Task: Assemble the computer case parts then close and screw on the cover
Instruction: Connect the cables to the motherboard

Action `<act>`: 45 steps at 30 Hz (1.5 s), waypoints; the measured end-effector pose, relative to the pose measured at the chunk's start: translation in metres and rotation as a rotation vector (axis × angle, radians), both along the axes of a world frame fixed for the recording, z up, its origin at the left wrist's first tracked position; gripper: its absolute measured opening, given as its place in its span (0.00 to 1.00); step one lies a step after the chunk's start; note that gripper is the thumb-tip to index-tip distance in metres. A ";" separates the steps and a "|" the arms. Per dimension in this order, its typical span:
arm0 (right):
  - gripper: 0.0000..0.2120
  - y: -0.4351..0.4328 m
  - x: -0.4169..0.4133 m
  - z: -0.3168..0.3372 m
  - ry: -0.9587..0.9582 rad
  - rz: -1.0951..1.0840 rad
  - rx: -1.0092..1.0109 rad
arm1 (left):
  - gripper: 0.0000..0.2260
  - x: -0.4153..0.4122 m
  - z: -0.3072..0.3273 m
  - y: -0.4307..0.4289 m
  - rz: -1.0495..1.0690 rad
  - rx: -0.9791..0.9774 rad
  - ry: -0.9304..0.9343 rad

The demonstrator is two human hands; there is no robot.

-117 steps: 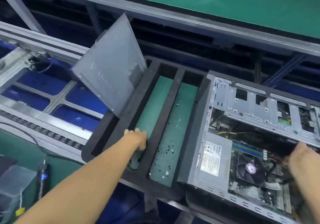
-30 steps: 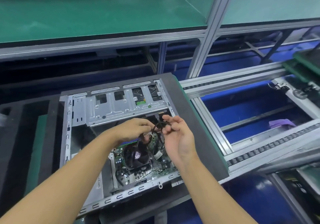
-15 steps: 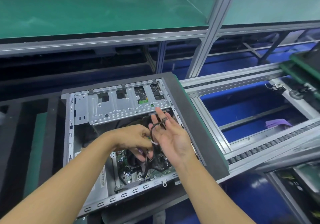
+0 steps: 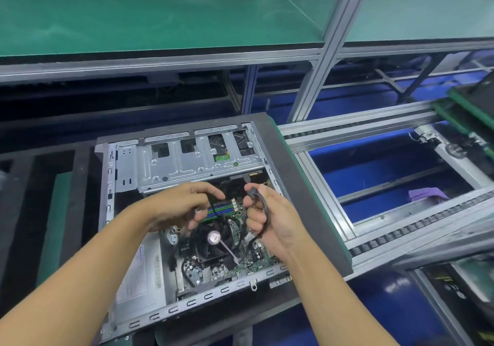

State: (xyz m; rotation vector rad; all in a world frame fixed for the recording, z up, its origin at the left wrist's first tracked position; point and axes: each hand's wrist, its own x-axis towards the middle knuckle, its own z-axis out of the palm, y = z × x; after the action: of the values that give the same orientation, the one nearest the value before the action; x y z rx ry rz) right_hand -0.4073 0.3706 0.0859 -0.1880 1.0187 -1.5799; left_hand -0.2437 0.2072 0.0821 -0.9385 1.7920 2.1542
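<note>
left grip (image 4: 181,208) and right grip (image 4: 270,220) pinch a thin black cable (image 4: 266,212) over an open grey metal computer case (image 4: 187,165); slack may snag inside.

1. One view only: a head camera worn by the person, looking forward and steeply down.
2. The case (image 4: 187,163) lies open side up at mid-frame, seen from above and from its near long side.
3. Range is close, within arm's reach. The left hand (image 4: 181,206) and right hand (image 4: 270,220) meet over the case at frame centre, and the cable (image 4: 264,212) they grip is sharp.
4. Both forearms enter from the bottom edge, left and right.
5. The wide-angle lens also takes in the green shelf (image 4: 160,19) across the top and the conveyor (image 4: 374,126) at right; straight rails lean towards the frame edges.
</note>
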 end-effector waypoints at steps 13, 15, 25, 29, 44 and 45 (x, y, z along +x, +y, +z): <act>0.09 0.002 -0.002 -0.012 0.150 -0.110 0.091 | 0.13 -0.030 -0.007 0.028 0.123 -0.102 -0.011; 0.12 0.005 -0.001 -0.013 0.279 -0.139 0.116 | 0.12 -0.032 -0.012 0.028 0.159 -0.133 -0.030; 0.10 -0.025 0.008 -0.016 0.505 -0.327 0.429 | 0.11 -0.072 -0.022 0.031 0.418 -0.069 -0.192; 0.03 -0.043 0.011 -0.019 0.591 -0.415 0.530 | 0.12 -0.091 -0.023 0.036 0.553 0.241 -0.187; 0.13 -0.063 0.021 -0.037 0.585 -0.576 0.723 | 0.13 -0.116 -0.032 0.050 0.928 0.217 -0.069; 0.13 -0.064 0.021 -0.038 0.590 -0.579 0.730 | 0.12 -0.116 -0.032 0.051 0.925 0.212 -0.066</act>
State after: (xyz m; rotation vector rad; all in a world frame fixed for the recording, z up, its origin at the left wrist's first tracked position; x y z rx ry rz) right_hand -0.3863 0.3065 0.0478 0.1794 2.1965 -1.5622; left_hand -0.3593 0.2578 0.0503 -2.0210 1.1442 2.6470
